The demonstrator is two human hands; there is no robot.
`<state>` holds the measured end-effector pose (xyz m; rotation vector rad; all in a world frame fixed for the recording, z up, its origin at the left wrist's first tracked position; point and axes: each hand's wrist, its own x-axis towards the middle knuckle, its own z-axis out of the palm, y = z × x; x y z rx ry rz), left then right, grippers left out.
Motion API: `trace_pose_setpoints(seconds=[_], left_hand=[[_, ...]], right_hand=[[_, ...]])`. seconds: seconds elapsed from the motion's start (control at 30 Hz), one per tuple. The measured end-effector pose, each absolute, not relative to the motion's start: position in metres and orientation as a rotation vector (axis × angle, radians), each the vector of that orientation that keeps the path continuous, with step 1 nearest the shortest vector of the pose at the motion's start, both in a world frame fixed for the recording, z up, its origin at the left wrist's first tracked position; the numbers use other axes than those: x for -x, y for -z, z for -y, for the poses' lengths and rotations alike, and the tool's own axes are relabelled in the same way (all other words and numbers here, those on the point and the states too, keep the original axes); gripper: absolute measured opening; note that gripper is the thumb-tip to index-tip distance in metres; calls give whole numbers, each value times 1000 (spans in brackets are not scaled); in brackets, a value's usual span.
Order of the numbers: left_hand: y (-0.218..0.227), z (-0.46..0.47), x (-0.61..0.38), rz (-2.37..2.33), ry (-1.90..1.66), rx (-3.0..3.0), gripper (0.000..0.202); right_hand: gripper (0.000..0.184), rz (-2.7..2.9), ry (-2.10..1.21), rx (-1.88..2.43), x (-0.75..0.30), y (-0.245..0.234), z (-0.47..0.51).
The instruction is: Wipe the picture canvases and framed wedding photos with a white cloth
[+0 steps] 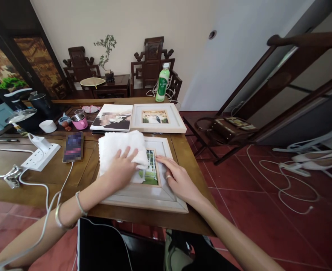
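A white picture frame (154, 201) lies flat on the wooden table, with a photo (151, 177) of greenery at its middle. Across the frame's left part and some of the photo is spread a folded white cloth (121, 143). My left hand (122, 165) presses down on this cloth, its fingers spread. On the frame's right side rests my right hand (178, 178), fingers stretched out and fingertips at the inner edge beside the photo. A ring is on one of its fingers. The cloth hides the left part of the photo.
Behind lie a second framed photo (180, 118) and a photo album (112, 116). A green bottle (162, 84) stands at the table's far edge. Left are a phone (73, 146) on a cable, a power strip (41, 154) and a pink mug (79, 121). A wooden chair (205, 131) stands right.
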<state>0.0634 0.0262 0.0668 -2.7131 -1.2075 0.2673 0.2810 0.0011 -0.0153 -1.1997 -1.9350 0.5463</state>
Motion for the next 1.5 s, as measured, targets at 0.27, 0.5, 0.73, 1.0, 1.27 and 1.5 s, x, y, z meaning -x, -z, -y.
trace_pose_setpoints(seconds=[0.27,0.5,0.73,1.0,1.27,1.5], left_hand=[[-93,56,-62,1064,-520,2889,25],[-85,31,-71,1117,-340,2890,27],[-62,-58,-73,1258,-117,2708,36],[-70,-33,-86,1116,-312,2767,30],[-84,70,-91,838,-320,2889,25],[-73,20,-94,991,-282,2869,29]], right_hand=[[61,1913,-558,1213,-280,14,-1],[64,1931,-538,1192,-281,16,-2],[66,1925,-546,1197,-281,16,-2],[64,1913,-556,1197,-281,17,-2],[60,1897,-580,1228,-279,13,-1],[62,1881,-586,1281,-281,16,-1]])
